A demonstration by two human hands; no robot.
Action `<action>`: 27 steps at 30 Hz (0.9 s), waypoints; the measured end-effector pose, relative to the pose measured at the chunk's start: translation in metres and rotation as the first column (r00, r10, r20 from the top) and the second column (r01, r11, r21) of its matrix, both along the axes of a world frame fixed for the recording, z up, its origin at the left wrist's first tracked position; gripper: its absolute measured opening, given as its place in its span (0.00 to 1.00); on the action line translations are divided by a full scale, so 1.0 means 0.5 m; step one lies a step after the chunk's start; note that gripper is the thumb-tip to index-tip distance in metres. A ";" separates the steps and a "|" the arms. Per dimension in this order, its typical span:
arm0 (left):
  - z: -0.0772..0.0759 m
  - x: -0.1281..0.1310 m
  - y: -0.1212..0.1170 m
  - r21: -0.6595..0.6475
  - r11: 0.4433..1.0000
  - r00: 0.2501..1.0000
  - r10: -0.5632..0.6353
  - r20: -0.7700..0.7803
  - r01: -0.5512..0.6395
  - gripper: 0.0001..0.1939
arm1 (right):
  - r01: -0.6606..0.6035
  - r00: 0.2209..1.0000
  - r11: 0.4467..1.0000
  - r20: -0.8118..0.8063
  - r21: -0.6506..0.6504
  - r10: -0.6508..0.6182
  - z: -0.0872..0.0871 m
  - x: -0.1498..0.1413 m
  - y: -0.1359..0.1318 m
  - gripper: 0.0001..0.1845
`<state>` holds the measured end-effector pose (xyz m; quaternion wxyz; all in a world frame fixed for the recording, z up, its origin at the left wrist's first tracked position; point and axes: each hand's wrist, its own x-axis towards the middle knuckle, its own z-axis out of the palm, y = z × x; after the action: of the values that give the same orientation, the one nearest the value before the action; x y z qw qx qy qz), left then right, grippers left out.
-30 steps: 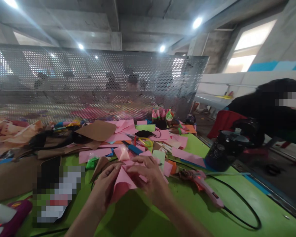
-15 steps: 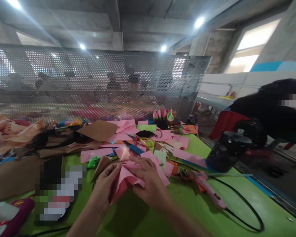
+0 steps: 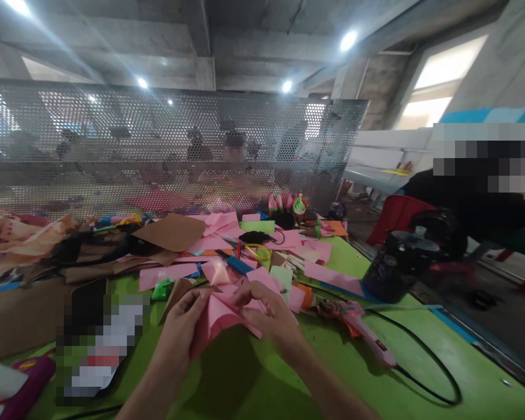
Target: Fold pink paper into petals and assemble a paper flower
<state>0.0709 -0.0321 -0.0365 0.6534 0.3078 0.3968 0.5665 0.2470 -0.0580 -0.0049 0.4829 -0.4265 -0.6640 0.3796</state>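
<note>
A folded sheet of pink paper [image 3: 219, 318] is held between my two hands above the green table. My left hand [image 3: 184, 321] grips its left side, the thumb and fingers closed on the edge. With bent fingers and thumb, my right hand [image 3: 265, 312] pinches the sheet's right part. Just beyond the hands lie a small bag of pale pink material [image 3: 216, 272], a blue tool [image 3: 237, 264] and a small green packet [image 3: 163, 288]. More pink paper and a pale green sheet [image 3: 282, 281] lie close to my right hand.
A pink hot glue gun [image 3: 363, 329] with a looping black cord lies at right, near a dark container [image 3: 398, 262]. Brown paper [image 3: 21, 315] and a purple tool [image 3: 24, 382] are at left. Ice-cream-shaped pieces [image 3: 300, 205] stand at the back. A person [image 3: 476, 198] sits at right.
My right hand's fingers have curled from lying flatter over the pink paper into a pinch on its right part. The left hand keeps its grip. The view has shifted slightly.
</note>
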 end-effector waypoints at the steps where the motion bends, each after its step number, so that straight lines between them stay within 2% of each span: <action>1: 0.000 0.000 0.000 0.000 1.000 1.000 0.001 -0.010 -0.001 0.19 | 0.012 0.999 0.999 -0.047 -0.042 -0.014 -0.001 0.001 0.003 0.10; 3: -0.001 -0.001 0.000 0.009 1.000 0.999 -0.011 -0.033 0.011 0.19 | 0.031 0.993 0.991 -0.106 -0.127 -0.045 -0.004 0.003 0.011 0.09; 6: 0.000 -0.001 -0.003 0.056 0.998 0.995 -0.034 -0.091 0.040 0.18 | 0.016 0.991 0.969 -0.125 -0.246 -0.048 -0.010 0.002 0.021 0.19; 9: 0.001 0.000 -0.006 0.082 0.996 0.990 -0.033 -0.135 0.045 0.18 | -0.006 0.995 0.958 -0.096 -0.288 -0.023 -0.017 0.002 0.029 0.24; 14: 0.001 -0.001 -0.003 0.067 0.997 0.983 -0.026 -0.181 0.038 0.20 | 0.022 0.999 0.967 -0.018 -0.255 -0.028 -0.018 0.002 0.028 0.25; 19: -0.001 0.002 0.001 0.099 0.994 0.975 -0.022 -0.223 0.045 0.20 | 0.041 0.998 0.989 0.051 -0.142 -0.034 -0.011 -0.004 0.015 0.19; 25: -0.005 0.004 0.000 0.163 0.984 0.959 -0.024 -0.284 0.073 0.19 | 0.056 0.997 0.973 0.072 -0.225 -0.040 -0.015 -0.007 0.016 0.15; 27: -0.006 0.002 0.002 0.159 0.986 0.961 -0.002 -0.275 0.048 0.18 | 0.086 0.992 0.989 0.102 -0.117 -0.074 -0.013 -0.004 0.017 0.11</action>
<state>0.0717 -0.0310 -0.0395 0.5718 0.4409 0.4316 0.5408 0.2451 -0.0495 -0.0115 0.4381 -0.4994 -0.6446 0.3783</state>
